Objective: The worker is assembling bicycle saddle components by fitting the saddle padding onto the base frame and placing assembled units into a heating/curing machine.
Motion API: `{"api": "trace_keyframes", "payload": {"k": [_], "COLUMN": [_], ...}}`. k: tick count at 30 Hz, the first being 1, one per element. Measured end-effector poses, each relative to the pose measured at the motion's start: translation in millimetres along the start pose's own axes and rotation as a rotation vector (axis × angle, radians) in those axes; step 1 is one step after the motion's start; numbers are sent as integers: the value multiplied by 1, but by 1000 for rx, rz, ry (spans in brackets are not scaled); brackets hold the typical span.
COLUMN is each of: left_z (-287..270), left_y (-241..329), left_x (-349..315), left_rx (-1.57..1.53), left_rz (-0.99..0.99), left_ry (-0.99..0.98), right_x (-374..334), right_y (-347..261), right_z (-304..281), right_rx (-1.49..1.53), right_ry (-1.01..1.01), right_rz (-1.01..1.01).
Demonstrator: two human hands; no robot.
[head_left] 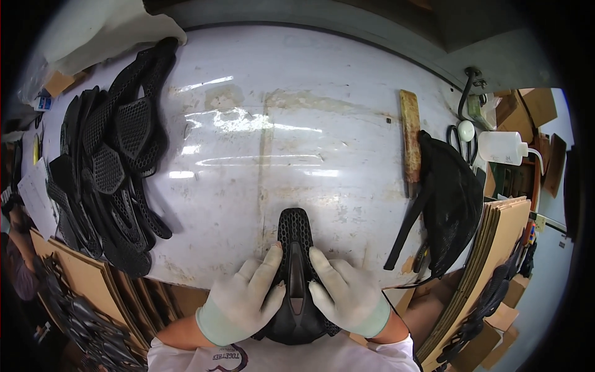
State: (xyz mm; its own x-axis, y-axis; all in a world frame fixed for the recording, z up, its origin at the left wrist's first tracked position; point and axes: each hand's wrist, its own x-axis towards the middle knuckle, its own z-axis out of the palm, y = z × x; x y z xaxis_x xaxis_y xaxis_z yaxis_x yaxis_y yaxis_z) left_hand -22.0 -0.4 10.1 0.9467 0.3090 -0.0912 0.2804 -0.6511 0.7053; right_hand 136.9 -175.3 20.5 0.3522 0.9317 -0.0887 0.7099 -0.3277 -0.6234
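Observation:
A black bicycle saddle (pixel 296 319) with a honeycomb texture stands out at the table's near edge, its narrow nose pointing away from me and its wide end close to my body. A long slot runs down its middle. My left hand (pixel 245 304), in a pale glove, is closed on the saddle's left side, fingers pressed along the edge. On the opposite side my right hand (pixel 350 297), gloved alike, grips the right edge with its thumb near the slot. The saddle's underside is hidden.
A heap of black honeycomb-textured pieces (pixel 108 164) covers the table's left side. At right lie a worn wooden strip (pixel 409 136) and a black cloth bundle (pixel 451 204), with a white squeeze bottle (pixel 501 149) beyond. Cardboard sheets (pixel 480 260) stand below the right edge.

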Motion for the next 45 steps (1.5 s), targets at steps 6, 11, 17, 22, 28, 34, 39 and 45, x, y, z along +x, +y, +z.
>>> {"api": "trace_keyframes", "payload": {"k": [6,11,17,22,28,34,39,45], "left_z": [6,11,9,10,24,17,7,4], "left_y": [0,3,13,28,11,5,10,2], "left_x": [-5,-5,4,10,14,25,26,24], "left_rx": [5,60,251,380,206,217,263,180], "left_rz": [51,58,39,-2,-73,76,-27,27], "left_ry": [4,14,-56,-65,52,-30,-148,-116], "right_x": [-1,-2,2,4,0,-3,-2,-54], "right_y": [3,3,-10,-22,-16,-21,-48,-20], "right_z": [0,4,7,2,15,17,23,13], "right_rx": [-7,-12,-111,-268,-191,-153,-107,388], "right_ry": [-35,-40,-54,-26,67,129,-83,62], "right_rz": [-69,-95,-27,-19,0,15,320,-99]}}
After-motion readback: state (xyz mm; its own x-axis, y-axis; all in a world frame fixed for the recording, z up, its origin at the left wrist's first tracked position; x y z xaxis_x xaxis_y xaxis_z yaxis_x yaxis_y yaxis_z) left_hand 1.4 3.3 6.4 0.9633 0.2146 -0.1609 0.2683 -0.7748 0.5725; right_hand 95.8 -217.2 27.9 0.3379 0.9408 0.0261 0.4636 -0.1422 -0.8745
